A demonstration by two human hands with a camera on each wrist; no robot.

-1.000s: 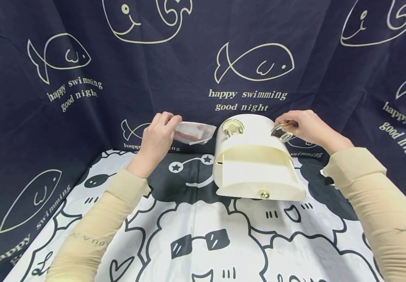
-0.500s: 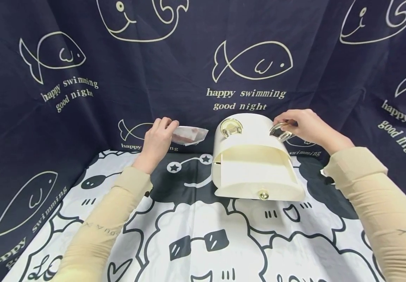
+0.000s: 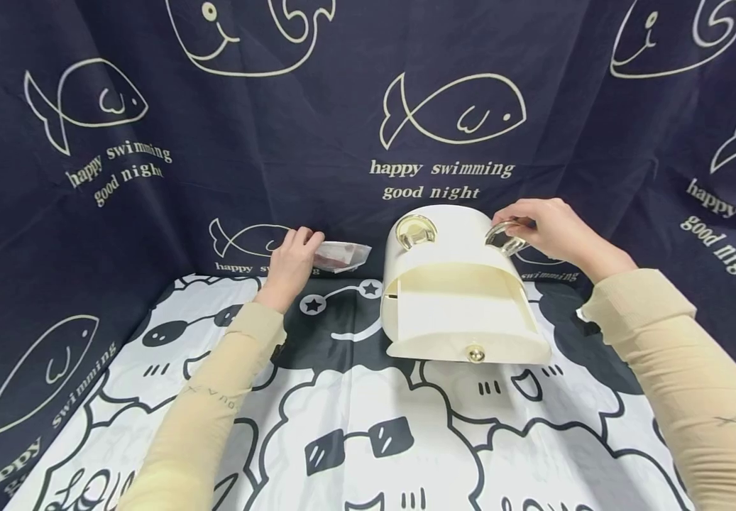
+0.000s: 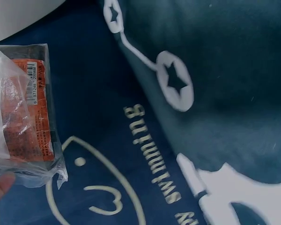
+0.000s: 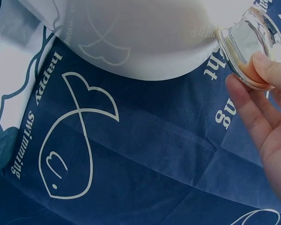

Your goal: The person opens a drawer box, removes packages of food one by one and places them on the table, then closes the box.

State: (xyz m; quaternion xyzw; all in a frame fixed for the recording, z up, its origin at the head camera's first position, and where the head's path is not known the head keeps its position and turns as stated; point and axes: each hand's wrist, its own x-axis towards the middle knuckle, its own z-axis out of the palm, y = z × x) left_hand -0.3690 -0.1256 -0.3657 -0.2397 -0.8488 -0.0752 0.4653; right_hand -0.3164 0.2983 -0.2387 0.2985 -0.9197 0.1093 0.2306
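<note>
In the head view, a cream-white rounded box (image 3: pixel 456 231) stands toward the back, with its drawer (image 3: pixel 444 348) pulled out and a gold knob (image 3: pixel 475 353) on the front. Two shiny gold ear-shaped pieces sit on top. My right hand (image 3: pixel 549 226) pinches the right gold ear (image 5: pixel 243 44) between thumb and fingers. Left of the box, my left hand (image 3: pixel 292 264) grips one end of a clear-bagged packet (image 3: pixel 347 255). The left wrist view shows the packet's orange label and barcode; most of that hand lies outside this view.
The left gold ear (image 3: pixel 416 231) is untouched. A white cloth (image 3: pixel 355 397) with black cartoon drawings covers the table. Close behind the box hangs a dark blue curtain (image 3: pixel 316 142) printed with fish and lettering.
My left hand has lowered with the packet, which is now farther left of the box. The right hand keeps its hold on the gold ear; box and drawer look unchanged.
</note>
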